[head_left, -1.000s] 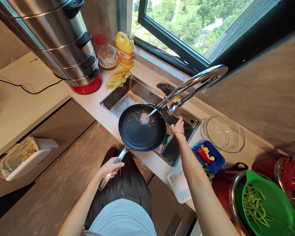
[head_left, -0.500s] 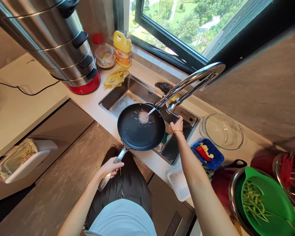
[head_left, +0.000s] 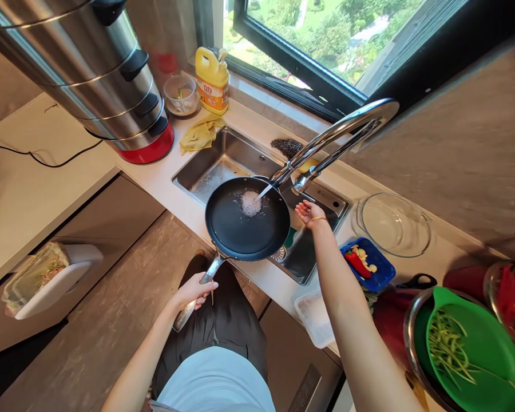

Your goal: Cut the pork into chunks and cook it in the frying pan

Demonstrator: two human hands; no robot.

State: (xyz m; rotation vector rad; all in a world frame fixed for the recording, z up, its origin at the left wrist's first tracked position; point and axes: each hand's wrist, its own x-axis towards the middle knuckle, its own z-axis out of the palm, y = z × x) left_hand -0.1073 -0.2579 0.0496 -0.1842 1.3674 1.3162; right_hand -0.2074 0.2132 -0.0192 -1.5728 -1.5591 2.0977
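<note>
The sink (head_left: pixel 223 155) is set into the surface (head_left: pixel 150 178), with the arched faucet (head_left: pixel 347 129) reaching over it; under the outlet I hold the frying pan (head_left: pixel 236 232), above the sink's near edge. My left grip (head_left: pixel 196 290) is wrapped around the pan handle (head_left: pixel 183 316); my right grip (head_left: pixel 310 214) is loosely open, just beside the tap lever (head_left: pixel 308 197), though from here I cannot tell whether it touches. I judge the rinse water underway; foam (head_left: pixel 251 204) has gathered where it lands; the stream (head_left: pixel 264 191) is not yet shut off.
</note>
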